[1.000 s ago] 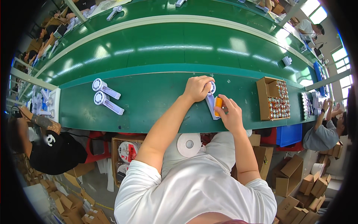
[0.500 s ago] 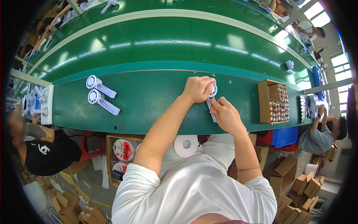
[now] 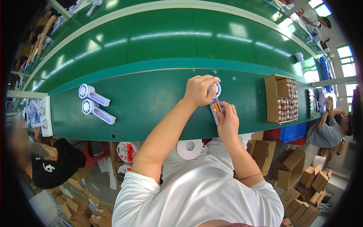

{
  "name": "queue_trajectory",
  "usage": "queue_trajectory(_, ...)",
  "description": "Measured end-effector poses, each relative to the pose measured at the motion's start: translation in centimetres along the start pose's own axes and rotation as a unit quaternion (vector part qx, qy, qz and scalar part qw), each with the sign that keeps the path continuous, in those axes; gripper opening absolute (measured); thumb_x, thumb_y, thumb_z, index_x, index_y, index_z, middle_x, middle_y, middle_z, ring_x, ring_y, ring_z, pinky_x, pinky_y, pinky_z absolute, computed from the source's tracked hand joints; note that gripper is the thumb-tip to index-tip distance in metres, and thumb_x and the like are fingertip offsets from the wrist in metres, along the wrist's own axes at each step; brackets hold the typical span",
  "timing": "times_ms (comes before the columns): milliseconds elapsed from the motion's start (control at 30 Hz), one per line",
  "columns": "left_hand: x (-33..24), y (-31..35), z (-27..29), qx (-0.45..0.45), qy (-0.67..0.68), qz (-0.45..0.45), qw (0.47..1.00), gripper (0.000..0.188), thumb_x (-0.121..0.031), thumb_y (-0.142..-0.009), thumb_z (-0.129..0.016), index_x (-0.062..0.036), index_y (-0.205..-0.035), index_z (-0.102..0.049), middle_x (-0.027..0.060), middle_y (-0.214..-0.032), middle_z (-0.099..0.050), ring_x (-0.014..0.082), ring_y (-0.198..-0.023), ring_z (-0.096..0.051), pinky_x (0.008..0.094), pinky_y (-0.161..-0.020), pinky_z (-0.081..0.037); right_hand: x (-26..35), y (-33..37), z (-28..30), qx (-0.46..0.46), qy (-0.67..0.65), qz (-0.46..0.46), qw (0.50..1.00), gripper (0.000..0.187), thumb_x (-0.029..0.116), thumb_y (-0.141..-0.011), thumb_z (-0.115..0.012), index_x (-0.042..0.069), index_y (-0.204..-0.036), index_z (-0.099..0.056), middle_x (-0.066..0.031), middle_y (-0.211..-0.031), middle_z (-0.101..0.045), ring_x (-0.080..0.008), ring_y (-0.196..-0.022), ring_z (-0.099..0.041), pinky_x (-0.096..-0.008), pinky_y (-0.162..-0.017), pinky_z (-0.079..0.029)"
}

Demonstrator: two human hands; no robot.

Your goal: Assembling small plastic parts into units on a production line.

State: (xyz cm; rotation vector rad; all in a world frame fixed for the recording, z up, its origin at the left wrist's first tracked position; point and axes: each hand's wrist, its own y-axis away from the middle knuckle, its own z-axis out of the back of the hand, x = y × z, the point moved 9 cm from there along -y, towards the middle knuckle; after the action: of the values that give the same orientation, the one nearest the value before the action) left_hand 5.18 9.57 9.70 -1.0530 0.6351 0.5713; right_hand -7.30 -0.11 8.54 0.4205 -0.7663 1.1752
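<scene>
A pale lavender handheld fan lies on the green worktable in front of me, its round head away from me and its handle pointing toward me. My left hand is closed round the left side of the head, covering much of it. Against the handle's right side, the fingers of my right hand are bent and gripping. Within the open handle shows a small orange piece, its kind too small to make out. Two similar fans rest at the left of the table.
On the right stands a cardboard box of upright cylindrical cells, beside a blue bin below table level. A white tape roll sits at my lap. Co-workers are at both sides. A raised green belt runs beyond the table.
My right hand has moved down the handle, away from the fan's head, uncovering the orange piece. My left hand keeps its hold on the head. The whole view has shifted slightly.
</scene>
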Motion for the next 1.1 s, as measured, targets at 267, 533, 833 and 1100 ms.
queue_trajectory(267,3.1,-0.5,1.9,-0.079,-0.012,0.112,0.991,0.023,-0.012,-0.087,-0.052,-0.0042,-0.101,-0.068,0.0124,-0.091,-0.069,0.0292,-0.081,-0.067,0.0367,-0.074,-0.053,0.7,-4.0,-0.4,0.067,-0.005,0.051,0.996,0.026,0.015,-0.088,-0.064,0.005,-0.111,-0.063,-0.0118,-0.085,-0.058,-0.0309,-0.077,-0.060,-0.0380,-0.068,-0.050)
queue_trajectory(533,2.3,0.1,4.2,-0.204,-0.054,0.073,0.975,0.037,-0.018,-0.089,-0.058,0.0003,-0.122,-0.055,0.0179,-0.128,-0.054,0.0370,-0.120,-0.050,0.0439,-0.100,-0.040,0.1,-18.1,1.9,-0.046,0.184,0.085,0.978,0.028,0.028,-0.086,-0.065,0.003,-0.098,-0.067,-0.0177,-0.089,-0.064,-0.0378,-0.087,-0.063,-0.0459,-0.077,-0.050)
queue_trajectory(833,1.9,-1.0,1.5,-0.062,-0.023,0.092,0.994,0.009,-0.004,-0.086,-0.059,-0.0039,-0.090,-0.066,0.0092,-0.085,-0.065,0.0216,-0.070,-0.065,0.0309,-0.065,-0.052,-1.9,-19.8,5.1,-0.214,0.278,0.096,0.931,0.062,0.026,-0.084,-0.070,0.003,-0.137,-0.046,-0.0209,-0.111,-0.060,-0.0308,-0.101,-0.060,-0.0394,-0.079,-0.052)
queue_trajectory(1100,4.3,-0.7,-0.4,-0.015,0.032,0.153,0.988,0.008,-0.004,-0.085,-0.060,-0.0043,-0.087,-0.068,0.0068,-0.079,-0.064,0.0157,-0.063,-0.060,0.0272,-0.059,-0.049,-4.6,0.4,12.1,-0.142,-0.037,0.078,0.986,0.010,0.009,-0.086,-0.070,-0.001,-0.088,-0.071,-0.0072,-0.072,-0.066,-0.0122,-0.065,-0.063,-0.0252,-0.059,-0.049)
